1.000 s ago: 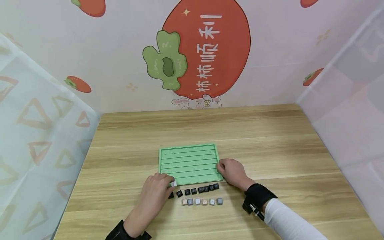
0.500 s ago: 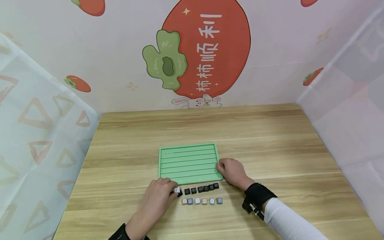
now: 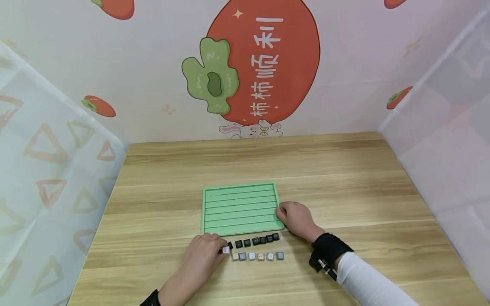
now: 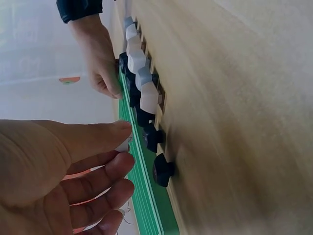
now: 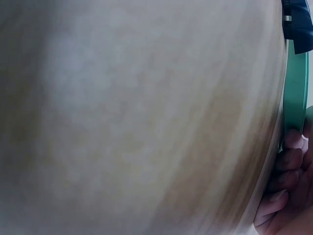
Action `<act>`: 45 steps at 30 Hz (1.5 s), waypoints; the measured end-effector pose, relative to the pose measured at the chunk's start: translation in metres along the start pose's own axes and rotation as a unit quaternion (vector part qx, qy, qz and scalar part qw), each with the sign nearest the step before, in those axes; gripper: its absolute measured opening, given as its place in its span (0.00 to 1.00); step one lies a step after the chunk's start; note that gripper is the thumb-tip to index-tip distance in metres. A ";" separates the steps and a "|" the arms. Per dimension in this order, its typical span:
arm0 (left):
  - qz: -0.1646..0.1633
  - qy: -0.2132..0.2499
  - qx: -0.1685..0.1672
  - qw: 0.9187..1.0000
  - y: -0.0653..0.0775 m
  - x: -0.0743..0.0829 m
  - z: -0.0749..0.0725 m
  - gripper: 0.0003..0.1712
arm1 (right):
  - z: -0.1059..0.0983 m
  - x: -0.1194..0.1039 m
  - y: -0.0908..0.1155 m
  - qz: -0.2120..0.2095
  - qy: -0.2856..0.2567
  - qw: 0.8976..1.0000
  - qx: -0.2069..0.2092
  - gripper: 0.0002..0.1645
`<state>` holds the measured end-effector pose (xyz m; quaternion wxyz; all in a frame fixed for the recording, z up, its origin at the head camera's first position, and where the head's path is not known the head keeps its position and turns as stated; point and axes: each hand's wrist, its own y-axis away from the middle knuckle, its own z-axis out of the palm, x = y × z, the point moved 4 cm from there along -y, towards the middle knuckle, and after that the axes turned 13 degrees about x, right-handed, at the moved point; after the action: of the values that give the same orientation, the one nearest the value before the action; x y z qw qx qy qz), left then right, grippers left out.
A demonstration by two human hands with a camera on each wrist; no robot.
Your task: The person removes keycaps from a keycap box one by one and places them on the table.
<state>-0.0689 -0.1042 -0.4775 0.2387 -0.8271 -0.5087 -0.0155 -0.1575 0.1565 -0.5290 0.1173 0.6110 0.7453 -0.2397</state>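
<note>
My left hand (image 3: 203,256) pinches a small white keycap (image 3: 226,250) between thumb and fingertip, just left of the keycap rows. In the left wrist view the white keycap (image 4: 123,145) shows only partly past the thumb. Close by is a row of black keycaps (image 3: 246,242), the left end partly covered by my hand. Below it runs a row of white, grey and beige keycaps (image 3: 252,256). The right hand (image 3: 296,219) grips the right edge of a green grooved board (image 3: 241,208). Its curled fingers (image 5: 287,180) touch the board's side (image 5: 296,88) in the right wrist view.
Everything lies on a wood-grain table (image 3: 344,178). A printed cloth backdrop (image 3: 153,72) rises behind it, with cloth sides at left (image 3: 57,170) and right (image 3: 440,127). A black keycap (image 5: 298,24) stands near the board's corner in the right wrist view.
My left hand has moved down and slightly right with the white keycap, from the board's lower-left corner to beside the rows. It now covers the leftmost black keycap's spot. The right hand stays put.
</note>
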 end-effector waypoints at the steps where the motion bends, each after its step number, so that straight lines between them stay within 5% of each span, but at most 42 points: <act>1: 0.001 0.002 -0.002 1.000 0.001 0.000 0.000 0.06 | 0.000 0.000 0.000 0.000 0.000 1.000 0.001 0.25; 31: -0.007 0.008 -0.049 0.999 0.015 0.004 0.016 0.03 | 0.000 0.000 0.000 0.003 -0.002 1.000 -0.001 0.25; 45: -0.009 -0.010 -0.039 0.999 0.014 0.004 0.016 0.07 | -0.001 0.000 0.000 0.002 -0.005 1.000 -0.002 0.25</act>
<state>-0.0587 -0.0996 -0.4955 0.2007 -0.8310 -0.5179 -0.0294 -0.1573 0.1570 -0.5275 0.1224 0.6108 0.7443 -0.2408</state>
